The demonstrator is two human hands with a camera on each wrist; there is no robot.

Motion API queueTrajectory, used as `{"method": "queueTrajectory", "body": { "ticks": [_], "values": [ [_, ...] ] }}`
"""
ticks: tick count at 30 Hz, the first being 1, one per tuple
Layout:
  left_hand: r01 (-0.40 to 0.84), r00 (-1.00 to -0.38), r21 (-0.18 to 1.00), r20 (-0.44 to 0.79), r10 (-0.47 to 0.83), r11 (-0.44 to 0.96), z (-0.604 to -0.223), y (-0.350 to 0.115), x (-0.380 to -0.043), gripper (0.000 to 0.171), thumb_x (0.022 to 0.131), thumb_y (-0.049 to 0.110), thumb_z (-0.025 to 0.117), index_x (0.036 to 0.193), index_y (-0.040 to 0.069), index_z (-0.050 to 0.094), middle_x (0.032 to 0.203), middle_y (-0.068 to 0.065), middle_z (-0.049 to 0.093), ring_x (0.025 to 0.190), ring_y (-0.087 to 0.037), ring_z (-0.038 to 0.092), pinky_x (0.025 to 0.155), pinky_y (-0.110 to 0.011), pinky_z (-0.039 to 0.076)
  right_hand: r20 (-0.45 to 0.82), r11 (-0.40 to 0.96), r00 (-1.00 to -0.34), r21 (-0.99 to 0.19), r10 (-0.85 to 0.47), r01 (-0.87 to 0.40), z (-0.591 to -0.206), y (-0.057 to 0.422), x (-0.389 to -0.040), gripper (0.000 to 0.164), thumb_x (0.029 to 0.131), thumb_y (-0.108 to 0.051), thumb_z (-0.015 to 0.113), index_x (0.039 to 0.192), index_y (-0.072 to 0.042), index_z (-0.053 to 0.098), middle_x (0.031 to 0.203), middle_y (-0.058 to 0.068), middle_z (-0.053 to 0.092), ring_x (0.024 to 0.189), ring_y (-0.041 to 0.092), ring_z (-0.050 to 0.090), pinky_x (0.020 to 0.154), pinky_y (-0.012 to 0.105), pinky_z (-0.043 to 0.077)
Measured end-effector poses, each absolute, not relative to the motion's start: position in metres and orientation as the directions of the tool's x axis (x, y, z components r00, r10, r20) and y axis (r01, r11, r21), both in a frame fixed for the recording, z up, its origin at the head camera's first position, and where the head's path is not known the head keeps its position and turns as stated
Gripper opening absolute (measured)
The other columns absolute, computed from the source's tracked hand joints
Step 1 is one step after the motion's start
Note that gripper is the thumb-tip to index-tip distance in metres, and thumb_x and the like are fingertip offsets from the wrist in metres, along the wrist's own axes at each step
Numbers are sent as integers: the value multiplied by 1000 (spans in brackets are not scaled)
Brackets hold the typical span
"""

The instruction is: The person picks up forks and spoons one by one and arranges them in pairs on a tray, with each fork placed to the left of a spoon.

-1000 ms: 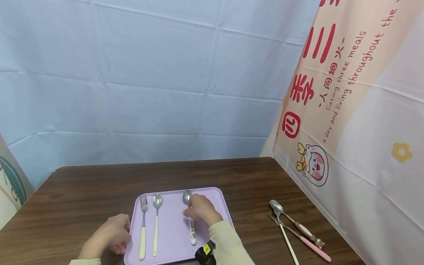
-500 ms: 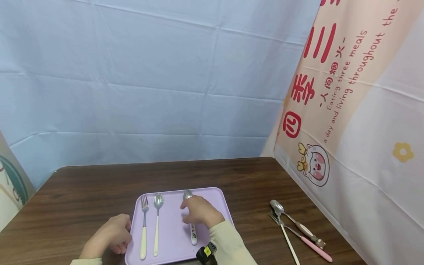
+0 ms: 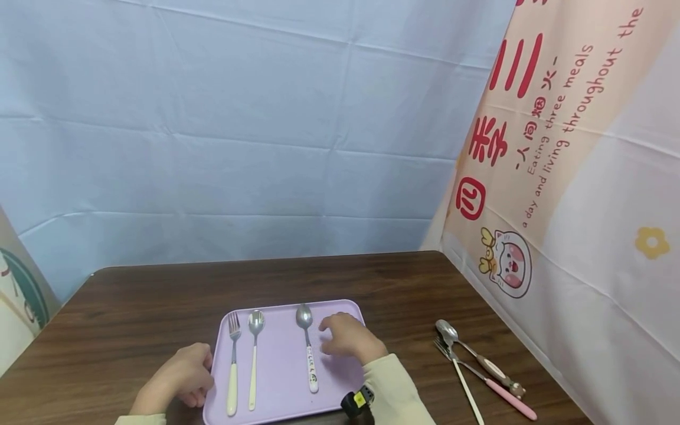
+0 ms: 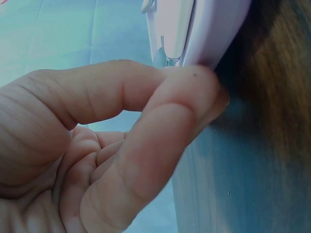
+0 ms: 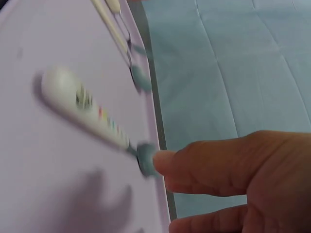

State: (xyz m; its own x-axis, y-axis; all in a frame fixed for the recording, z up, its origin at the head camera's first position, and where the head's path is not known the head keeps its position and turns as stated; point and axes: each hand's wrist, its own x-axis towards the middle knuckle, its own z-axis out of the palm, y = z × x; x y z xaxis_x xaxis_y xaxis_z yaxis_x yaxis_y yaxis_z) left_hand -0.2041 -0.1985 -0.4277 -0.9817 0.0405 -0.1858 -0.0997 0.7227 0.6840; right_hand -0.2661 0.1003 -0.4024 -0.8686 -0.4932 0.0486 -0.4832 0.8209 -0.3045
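Observation:
A lilac tray lies on the wooden table. My left hand is at its left side, thumb and index finger pinching the rim in the left wrist view. Along the tray's left lie a fork and a spoon, both with cream handles. Right of them rests a spoon with a white patterned handle, bowl toward the far rim. My right hand hovers over the tray's right part, beside that spoon, fingers loosely bent and holding nothing. In the right wrist view its fingertip overlaps the spoon's bowl.
On the table to the right, several pieces of cutlery cross each other: a spoon with a brown handle ending in a bear figure, a pink handle and a white handle. A pale blue cloth hangs behind the table, a printed one at the right.
My right hand has let go of the patterned spoon and moved right, uncovering it on the tray. The left hand stays at the tray's left rim.

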Motion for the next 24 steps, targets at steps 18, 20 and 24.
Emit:
{"method": "queueTrajectory", "body": {
  "ticks": [18, 20, 24],
  "values": [
    [-97, -981, 679, -189, 46, 728, -428, -198, -204, 22, 59, -8, 57, 76, -1, 44, 47, -11, 54, 38, -18, 54, 37, -31, 53, 1, 940, -976, -270, -217, -210, -407, 209, -266, 32, 65, -12, 71, 94, 0, 62, 88, 13, 63, 80, 28, 57, 70, 47, 52],
    [-99, -980, 675, -192, 44, 731, -427, -198, -204, 22, 59, -9, 56, 76, -1, 44, 47, -11, 54, 38, -18, 54, 37, -30, 53, 8, 950, -982, -254, -186, -182, -409, 218, -264, 28, 64, -10, 69, 90, -1, 61, 85, 12, 63, 75, 26, 56, 66, 46, 52],
    [-91, -981, 675, -186, 50, 732, -426, -198, -205, 22, 60, -9, 57, 76, -1, 44, 47, -10, 54, 38, -18, 54, 37, -30, 53, 3, 970, -998, -232, -69, -68, -409, 234, -258, 20, 65, -9, 65, 84, -2, 59, 78, 12, 61, 67, 24, 53, 55, 45, 50]
  ]
}}
